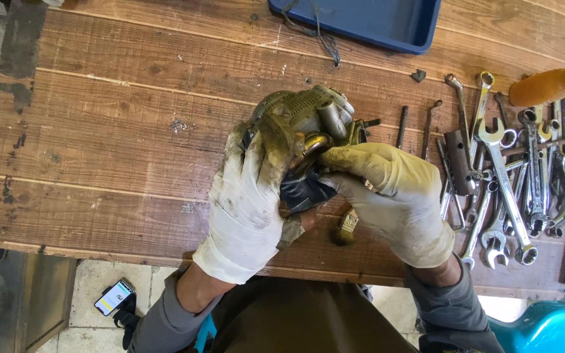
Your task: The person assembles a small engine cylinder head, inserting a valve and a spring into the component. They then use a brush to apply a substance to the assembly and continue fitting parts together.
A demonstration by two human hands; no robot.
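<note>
While the left hand [246, 196] is clamped around the dirty metal part [305, 117] above the wooden table [119, 131], the right hand [390, 196] pinches a dark rag [302, 191] against it, so I think wiping slowly with steady grip is best.

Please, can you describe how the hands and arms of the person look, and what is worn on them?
Both hands wear thin, pale rubber-like gloves, heavily stained with dark grease and yellowish grime. The left hand glove is whiter; the right hand glove is more yellowed, with a ring-like bump showing at one of the fingers. Grey long sleeves are pushed up at the wrists.
</note>
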